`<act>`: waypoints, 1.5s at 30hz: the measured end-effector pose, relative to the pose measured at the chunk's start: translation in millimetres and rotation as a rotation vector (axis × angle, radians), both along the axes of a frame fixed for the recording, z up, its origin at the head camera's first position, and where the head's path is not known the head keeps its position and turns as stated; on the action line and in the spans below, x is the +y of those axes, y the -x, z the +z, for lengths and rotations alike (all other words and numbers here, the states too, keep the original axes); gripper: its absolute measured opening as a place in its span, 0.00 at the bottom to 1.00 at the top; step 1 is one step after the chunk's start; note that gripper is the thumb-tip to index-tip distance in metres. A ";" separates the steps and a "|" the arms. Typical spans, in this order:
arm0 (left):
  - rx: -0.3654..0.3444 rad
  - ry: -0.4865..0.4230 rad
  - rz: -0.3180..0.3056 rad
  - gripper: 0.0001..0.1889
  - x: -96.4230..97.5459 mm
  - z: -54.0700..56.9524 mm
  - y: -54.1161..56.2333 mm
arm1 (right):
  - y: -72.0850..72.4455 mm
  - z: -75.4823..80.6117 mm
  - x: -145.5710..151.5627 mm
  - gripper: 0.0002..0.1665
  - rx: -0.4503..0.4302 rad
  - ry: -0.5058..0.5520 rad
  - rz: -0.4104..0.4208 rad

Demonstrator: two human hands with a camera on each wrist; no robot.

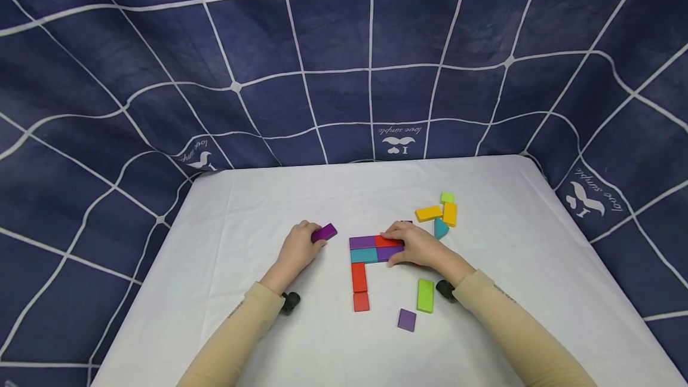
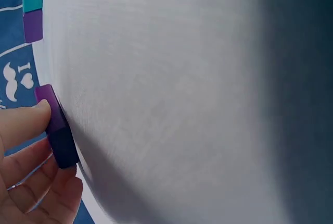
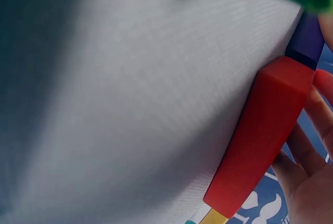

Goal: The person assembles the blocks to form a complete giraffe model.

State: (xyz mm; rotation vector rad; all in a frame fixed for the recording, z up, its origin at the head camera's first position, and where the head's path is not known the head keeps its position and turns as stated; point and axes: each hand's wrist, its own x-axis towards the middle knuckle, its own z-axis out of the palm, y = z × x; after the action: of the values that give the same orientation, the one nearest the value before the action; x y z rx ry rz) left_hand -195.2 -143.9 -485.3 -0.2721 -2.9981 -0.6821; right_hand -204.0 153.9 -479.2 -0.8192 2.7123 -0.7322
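Note:
My left hand (image 1: 297, 249) pinches a purple block (image 1: 326, 232) at its tilted end, thumb on the near face in the left wrist view. Right of it, flat blocks lie joined in two rows: a purple block (image 1: 362, 242) and a red block (image 1: 384, 240) behind, a teal block (image 1: 364, 255) and another purple block (image 1: 388, 254) in front. My right hand (image 1: 421, 248) spans the rows' right end, index finger at the far side and thumb at the near side. A long red block (image 3: 260, 135) beside its fingers shows in the right wrist view; the hand partly hides it from above.
Two red blocks (image 1: 359, 278) extend toward me from the teal one. A green block (image 1: 425, 295) and a purple square (image 1: 407, 319) lie nearer. Behind the right hand are yellow blocks (image 1: 429, 214), a teal piece (image 1: 441, 229) and a small green block (image 1: 447, 197) on the white tablecloth (image 1: 258, 196).

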 end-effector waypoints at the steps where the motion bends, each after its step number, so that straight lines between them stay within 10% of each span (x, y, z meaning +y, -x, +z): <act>1: -0.006 -0.001 0.005 0.18 0.1 0.4 0.1 | 0.3 -0.1 0.0 0.39 -0.004 -0.002 -0.003; 20: -0.209 -0.020 -0.084 0.16 11.8 11.4 -13.9 | 0.7 -0.3 0.3 0.39 -0.024 -0.004 -0.011; 45: -0.217 -0.033 -0.098 0.17 16.4 12.4 -20.1 | 0.8 -1.1 -0.3 0.39 -0.014 0.000 -0.004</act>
State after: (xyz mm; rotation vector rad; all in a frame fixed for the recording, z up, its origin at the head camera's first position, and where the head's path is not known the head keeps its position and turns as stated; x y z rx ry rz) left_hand -175.2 -127.5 -472.9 -0.3680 -3.1922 -0.8188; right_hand -204.7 153.7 -480.3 -0.8054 2.7027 -0.7359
